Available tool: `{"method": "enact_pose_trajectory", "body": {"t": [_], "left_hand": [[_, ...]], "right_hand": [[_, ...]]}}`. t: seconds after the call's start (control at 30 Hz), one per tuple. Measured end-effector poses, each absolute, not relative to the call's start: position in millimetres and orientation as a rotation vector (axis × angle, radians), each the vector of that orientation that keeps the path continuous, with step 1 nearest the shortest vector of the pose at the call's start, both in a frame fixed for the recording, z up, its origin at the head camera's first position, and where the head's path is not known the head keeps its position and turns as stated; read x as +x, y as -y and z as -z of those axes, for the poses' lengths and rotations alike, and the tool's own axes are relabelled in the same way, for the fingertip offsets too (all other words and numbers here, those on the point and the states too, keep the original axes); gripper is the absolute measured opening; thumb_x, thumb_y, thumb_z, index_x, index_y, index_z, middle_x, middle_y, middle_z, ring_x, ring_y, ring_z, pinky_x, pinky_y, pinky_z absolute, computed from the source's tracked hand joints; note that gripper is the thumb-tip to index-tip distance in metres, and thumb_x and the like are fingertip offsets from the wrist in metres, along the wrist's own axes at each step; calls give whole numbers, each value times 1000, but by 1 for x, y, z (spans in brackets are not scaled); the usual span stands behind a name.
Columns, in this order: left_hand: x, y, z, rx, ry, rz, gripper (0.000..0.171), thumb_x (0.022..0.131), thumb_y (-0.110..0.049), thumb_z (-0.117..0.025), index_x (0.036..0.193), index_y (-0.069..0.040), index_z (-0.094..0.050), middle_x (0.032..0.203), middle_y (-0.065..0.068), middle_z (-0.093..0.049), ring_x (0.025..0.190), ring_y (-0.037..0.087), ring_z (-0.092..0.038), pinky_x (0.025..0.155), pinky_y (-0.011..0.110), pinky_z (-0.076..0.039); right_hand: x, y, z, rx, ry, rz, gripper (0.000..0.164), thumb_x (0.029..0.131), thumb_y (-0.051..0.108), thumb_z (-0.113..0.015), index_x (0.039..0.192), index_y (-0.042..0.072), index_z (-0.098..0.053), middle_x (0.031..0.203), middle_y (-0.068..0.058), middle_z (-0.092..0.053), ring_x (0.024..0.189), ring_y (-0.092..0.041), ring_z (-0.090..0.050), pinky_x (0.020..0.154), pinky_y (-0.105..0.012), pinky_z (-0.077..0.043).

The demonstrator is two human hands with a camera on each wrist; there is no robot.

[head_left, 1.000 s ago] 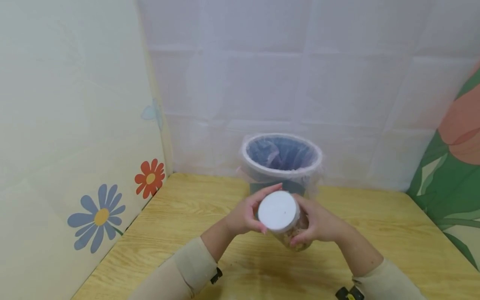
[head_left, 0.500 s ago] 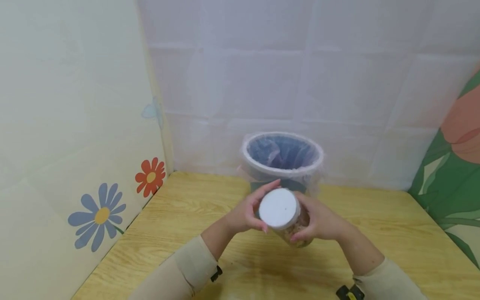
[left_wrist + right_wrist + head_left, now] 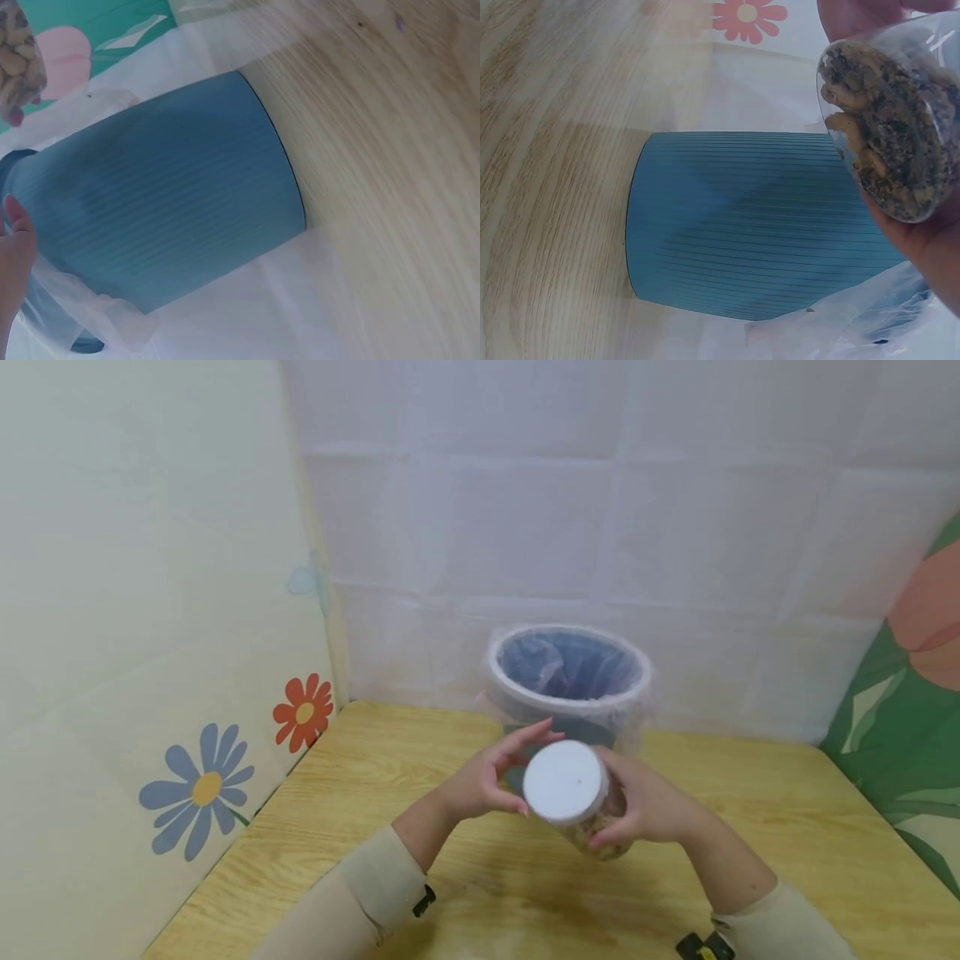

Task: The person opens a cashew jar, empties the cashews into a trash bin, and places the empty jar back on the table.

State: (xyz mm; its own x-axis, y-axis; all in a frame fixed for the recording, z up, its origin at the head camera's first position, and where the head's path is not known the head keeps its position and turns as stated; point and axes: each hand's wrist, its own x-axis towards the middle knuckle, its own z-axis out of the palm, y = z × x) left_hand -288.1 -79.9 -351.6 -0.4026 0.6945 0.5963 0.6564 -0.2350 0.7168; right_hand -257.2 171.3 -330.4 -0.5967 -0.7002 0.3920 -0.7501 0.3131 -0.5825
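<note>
A clear jar [image 3: 588, 839] with a white round lid [image 3: 564, 781] is tilted over the table, lid facing up and toward me. My right hand [image 3: 656, 802] grips its side, thumb in front. Nut-like tan pieces and dark crumbly bits fill the bottom of the jar, as the right wrist view shows. Left of the lid, my left hand [image 3: 480, 783] is spread in a loose curve, its thumb and fingers just off the lid's edge. Behind both hands stands a blue-grey trash bin [image 3: 742, 217], partly hidden by them in the head view.
A clear plastic liner [image 3: 855, 307] hangs over the bin's white rim [image 3: 570, 702]. The bin stands on the wood-grain table [image 3: 405, 752], near a white sheet backdrop [image 3: 510, 527]. A flower-printed panel [image 3: 202, 610] borders the left side, and a green-and-pink one [image 3: 900, 727] the right.
My left hand has come away from the lid, moving slightly left with its fingers opening. The jar stays in my right hand, shifted a little to the right.
</note>
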Motion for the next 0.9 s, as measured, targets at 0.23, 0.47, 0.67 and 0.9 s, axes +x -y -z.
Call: {"method": "enact_pose_trajectory", "body": {"t": [0.23,0.47,0.67,0.9], "left_hand": [[-288,81,355,1665,-1984,-1738,104,71,-49,-70,143,3,-17,141,22,-34,123,30,-42,97,41,-39],[-286,78,355,1712,-1892,-1776,102,71,-43,-72,142,5,-17,140,27,-31,128,27,-37,105,44,-28],[-283,76,355,1713,-1913,-1766,103,70,-44,-72,143,4,-18,141,27,-31,131,24,-33,109,41,-22],[-279,74,354,1617,-2029,-1765,102,68,-47,-73,143,-1,-23,140,20,-36,128,23,-37,107,37,-26]], "right_hand": [[-259,-173,335,1443,2482,-1195,91,56,29,-86,133,11,-41,122,-4,-53,109,-20,-51,93,-44,-42],[-261,-172,337,1468,2460,-1239,90,57,26,-86,133,10,-41,121,-4,-54,109,-19,-51,94,-36,-41],[-261,-170,337,1467,2470,-1266,90,58,24,-86,134,10,-39,121,-4,-53,109,-19,-50,95,-34,-40],[-262,-169,338,1409,2493,-1370,88,60,21,-85,134,10,-38,120,-5,-52,108,-19,-50,92,-32,-43]]}}
